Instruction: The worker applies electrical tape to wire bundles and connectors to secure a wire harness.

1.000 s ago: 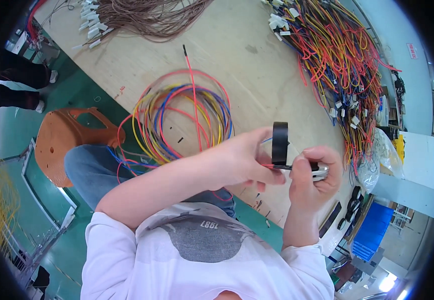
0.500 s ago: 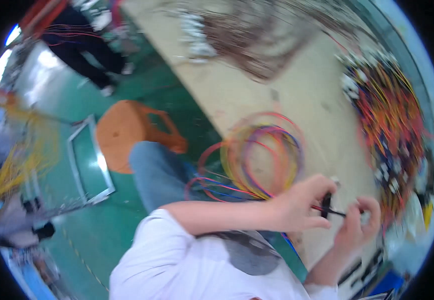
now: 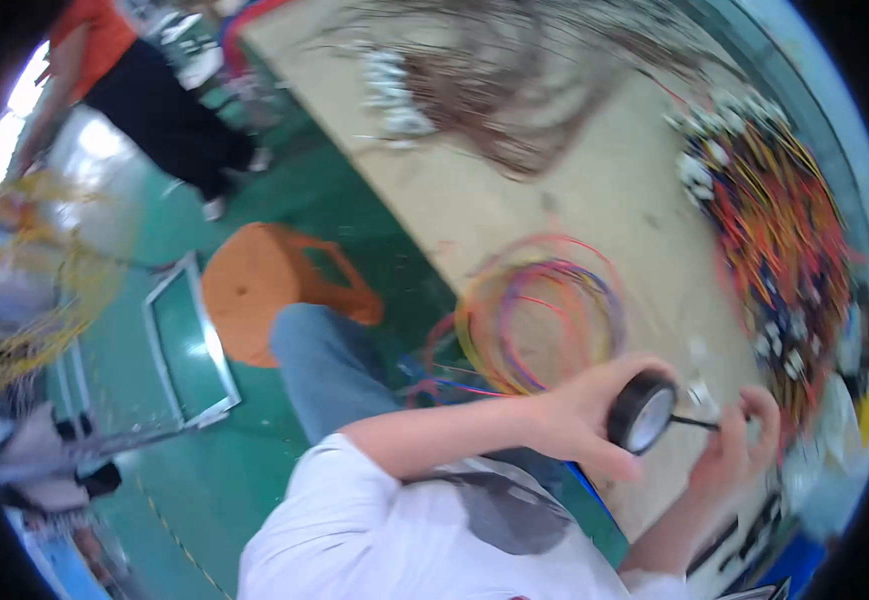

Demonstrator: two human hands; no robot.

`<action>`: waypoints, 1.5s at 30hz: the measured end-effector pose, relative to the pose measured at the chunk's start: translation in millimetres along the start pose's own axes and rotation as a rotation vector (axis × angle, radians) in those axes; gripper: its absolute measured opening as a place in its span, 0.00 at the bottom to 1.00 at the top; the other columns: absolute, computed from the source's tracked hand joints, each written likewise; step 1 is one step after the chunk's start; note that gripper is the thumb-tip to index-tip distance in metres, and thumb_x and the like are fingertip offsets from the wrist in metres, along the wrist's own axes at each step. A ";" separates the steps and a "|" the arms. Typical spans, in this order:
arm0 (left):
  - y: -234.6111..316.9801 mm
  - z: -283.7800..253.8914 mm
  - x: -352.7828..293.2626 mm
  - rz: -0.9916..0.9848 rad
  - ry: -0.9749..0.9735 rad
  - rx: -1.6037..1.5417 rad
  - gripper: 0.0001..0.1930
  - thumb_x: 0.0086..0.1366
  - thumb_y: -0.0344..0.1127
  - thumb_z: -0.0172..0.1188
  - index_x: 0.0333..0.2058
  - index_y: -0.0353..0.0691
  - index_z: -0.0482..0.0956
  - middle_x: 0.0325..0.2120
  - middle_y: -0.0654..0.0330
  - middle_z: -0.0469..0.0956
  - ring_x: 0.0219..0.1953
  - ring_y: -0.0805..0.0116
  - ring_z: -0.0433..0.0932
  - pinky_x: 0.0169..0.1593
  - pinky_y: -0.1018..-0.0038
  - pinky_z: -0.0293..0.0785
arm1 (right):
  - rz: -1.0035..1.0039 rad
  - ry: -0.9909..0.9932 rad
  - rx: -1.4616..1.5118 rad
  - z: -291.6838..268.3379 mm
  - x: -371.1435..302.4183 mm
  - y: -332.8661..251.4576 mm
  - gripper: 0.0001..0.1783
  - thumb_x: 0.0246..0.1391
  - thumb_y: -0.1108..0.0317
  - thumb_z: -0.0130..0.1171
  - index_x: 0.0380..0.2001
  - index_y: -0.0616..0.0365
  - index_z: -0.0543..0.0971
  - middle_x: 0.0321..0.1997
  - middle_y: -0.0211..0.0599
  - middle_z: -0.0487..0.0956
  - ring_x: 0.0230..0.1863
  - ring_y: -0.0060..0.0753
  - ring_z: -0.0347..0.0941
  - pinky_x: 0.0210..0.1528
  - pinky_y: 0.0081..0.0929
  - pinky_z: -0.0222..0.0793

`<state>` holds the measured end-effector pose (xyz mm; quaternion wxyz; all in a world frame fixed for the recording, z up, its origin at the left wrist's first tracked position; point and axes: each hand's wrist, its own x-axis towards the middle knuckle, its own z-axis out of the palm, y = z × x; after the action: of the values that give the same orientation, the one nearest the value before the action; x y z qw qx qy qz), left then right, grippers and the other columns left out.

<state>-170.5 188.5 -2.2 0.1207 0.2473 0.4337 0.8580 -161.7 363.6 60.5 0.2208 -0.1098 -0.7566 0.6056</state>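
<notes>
My left hand is closed round a roll of black tape, its pale core facing right. From the roll a thin black strip stretches across to my right hand, whose fingertips pinch its far end. Just beyond my left hand, a loose coil of red, yellow, purple and orange wires rests on the table, and some of its strands run under my left wrist. Where those strands end is hidden behind my hand.
Brown wires with white connectors spread over the far part of the table. On the right lies a thick heap of coloured wires. An orange stool stands left of my knee. Another person stands at the far left.
The tape roll has turned from edge-on to show its round face. My right hand has moved slightly right. The whole view has shifted a little, and the far person appears more upright.
</notes>
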 end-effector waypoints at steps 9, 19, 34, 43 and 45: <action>-13.4 4.5 1.7 -0.226 0.364 0.260 0.29 0.44 0.24 0.63 0.45 0.35 0.58 0.36 0.57 0.68 0.39 0.66 0.71 0.40 0.77 0.68 | -0.143 -0.306 -0.063 20.0 -15.0 -14.5 0.08 0.39 0.83 0.55 0.25 0.60 0.75 0.24 0.28 0.73 0.25 0.14 0.67 0.27 0.12 0.61; 0.4 -6.5 -10.5 -0.062 0.129 0.098 0.27 0.44 0.39 0.66 0.41 0.39 0.64 0.31 0.64 0.65 0.31 0.76 0.66 0.32 0.82 0.64 | 0.118 -0.151 0.224 7.7 -0.7 -12.1 0.10 0.39 0.83 0.54 0.29 0.62 0.73 0.20 0.28 0.70 0.14 0.11 0.60 0.15 0.09 0.52; -19.1 5.0 0.8 -0.250 0.252 0.203 0.17 0.50 0.28 0.61 0.38 0.38 0.65 0.20 0.68 0.64 0.22 0.82 0.63 0.25 0.84 0.62 | -0.160 -0.641 -0.036 24.1 -7.8 17.7 0.04 0.40 0.79 0.58 0.24 0.60 0.75 0.24 0.32 0.73 0.28 0.27 0.69 0.27 0.22 0.63; 5.8 -8.1 -9.7 -0.330 0.121 0.614 0.34 0.48 0.29 0.62 0.53 0.41 0.55 0.21 0.62 0.69 0.21 0.81 0.66 0.25 0.82 0.64 | -0.075 -0.518 -0.042 26.5 -17.3 1.1 0.02 0.37 0.78 0.61 0.19 0.64 0.78 0.21 0.36 0.74 0.21 0.23 0.69 0.20 0.18 0.62; -2.9 -5.0 -1.7 -0.252 0.075 0.661 0.35 0.50 0.33 0.60 0.55 0.39 0.53 0.17 0.60 0.69 0.17 0.74 0.68 0.25 0.78 0.65 | -0.350 -0.473 -0.119 33.0 -19.2 17.8 0.04 0.36 0.77 0.62 0.20 0.61 0.77 0.21 0.36 0.73 0.20 0.26 0.69 0.20 0.19 0.62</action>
<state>-171.7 186.1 -7.6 0.1231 0.1859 0.7191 0.6582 -162.0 331.0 33.9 0.1326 0.1535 -0.8286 0.5217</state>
